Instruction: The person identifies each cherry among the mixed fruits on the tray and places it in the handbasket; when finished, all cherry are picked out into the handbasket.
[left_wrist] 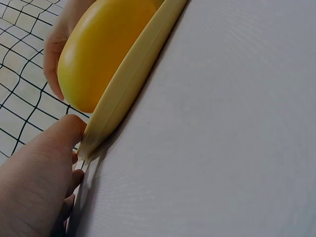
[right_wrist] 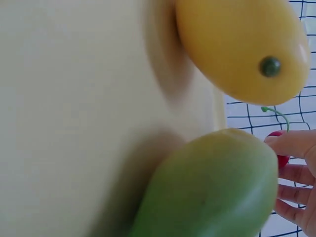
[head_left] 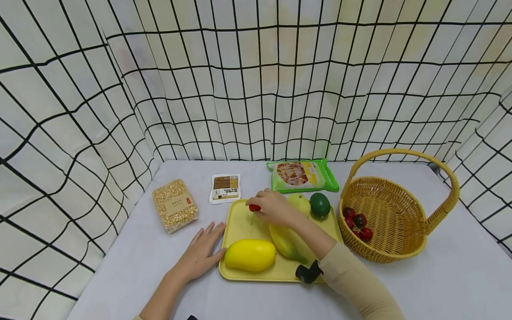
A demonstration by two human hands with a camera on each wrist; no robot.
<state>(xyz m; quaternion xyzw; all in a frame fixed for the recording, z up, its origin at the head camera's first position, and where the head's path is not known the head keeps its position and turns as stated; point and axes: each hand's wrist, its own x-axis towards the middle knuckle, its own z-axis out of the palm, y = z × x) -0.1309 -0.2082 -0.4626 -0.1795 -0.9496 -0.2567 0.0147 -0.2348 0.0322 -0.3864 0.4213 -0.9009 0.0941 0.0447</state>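
My right hand [head_left: 274, 208] is over the back left part of the yellow tray [head_left: 244, 222], pinching a red cherry [head_left: 254, 207] between thumb and fingers. The green stem of the cherry shows in the right wrist view. My left hand [head_left: 202, 253] lies on the table with fingers spread, its thumb against the tray's left edge. Just beside that thumb, a yellow mango [head_left: 250, 255] lies in the tray. Under my right forearm is a long yellow-green fruit [head_left: 283, 242], partly hidden. Behind it are a pale green fruit [head_left: 299, 203] and a dark green fruit [head_left: 320, 205].
A wicker basket [head_left: 404, 249] with a tall handle stands right of the tray, several cherries [head_left: 360, 220] inside. Beyond the tray lie a green food packet [head_left: 302, 175] and a small white packet [head_left: 225, 188]. A bag of corn kernels [head_left: 175, 206] lies at left.
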